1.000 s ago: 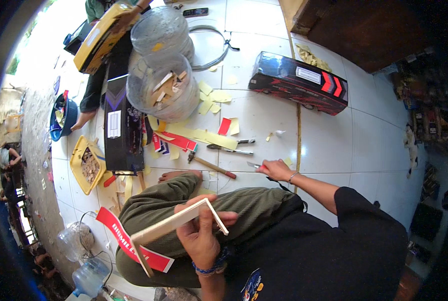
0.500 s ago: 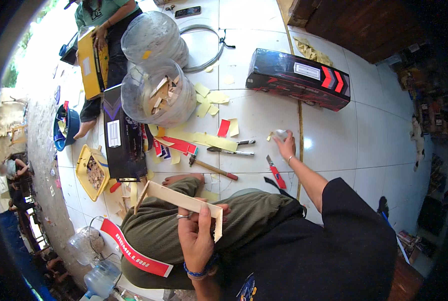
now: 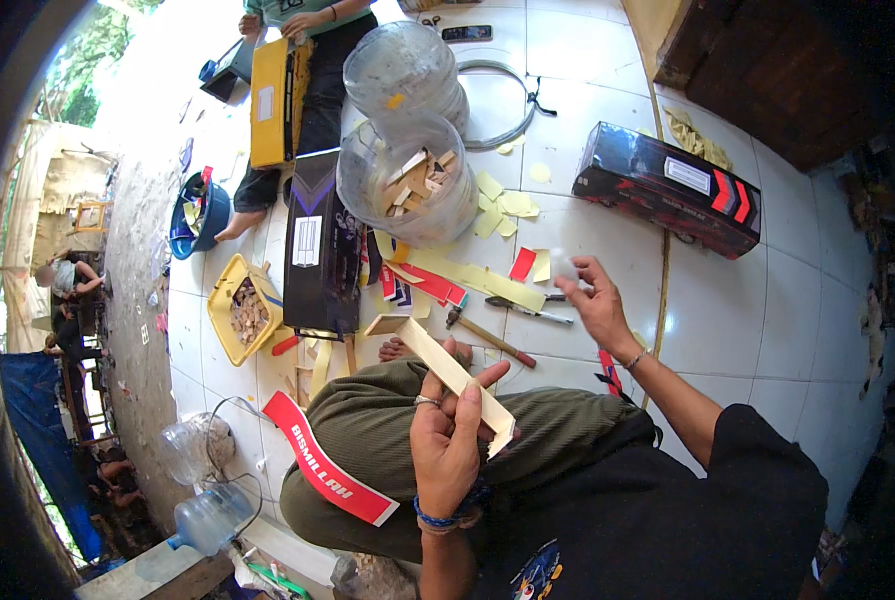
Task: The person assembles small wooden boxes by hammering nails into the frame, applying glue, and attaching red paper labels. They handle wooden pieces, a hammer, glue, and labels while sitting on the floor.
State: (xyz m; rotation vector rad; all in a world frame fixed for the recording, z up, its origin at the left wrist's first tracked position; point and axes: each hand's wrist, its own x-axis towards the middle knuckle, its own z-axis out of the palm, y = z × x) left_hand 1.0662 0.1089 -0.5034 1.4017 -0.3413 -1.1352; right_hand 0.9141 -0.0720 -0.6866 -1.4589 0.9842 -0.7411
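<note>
My left hand [image 3: 445, 455] is closed on a thin pale wooden frame [image 3: 432, 350], a long strip with a short piece bent up at each end. It is held above my lap, over the green trousers. Out to the right, my right hand [image 3: 604, 312] pinches a small translucent white object [image 3: 563, 264], blurred, perhaps a little bottle. Below this hand lies a red-handled cutter knife [image 3: 609, 372], partly hidden by the hand and forearm. A red strip with white lettering [image 3: 317, 450] rests across my left knee.
A hammer [image 3: 497, 338], two pens [image 3: 532, 308] and yellow paper scraps [image 3: 512, 203] lie on white tiles. Beyond stand clear tubs [image 3: 407, 225] with wood offcuts, dark boxes [image 3: 667, 190], and a yellow basket [image 3: 229, 345]. Another person's hand [image 3: 307, 22] is by a yellow box [image 3: 275, 110].
The view has swung, shifting the scene rightward. My right hand has moved left over the floor, nearer the pens, with the white object. The wooden frame stays in my left hand, tilted more steeply.
</note>
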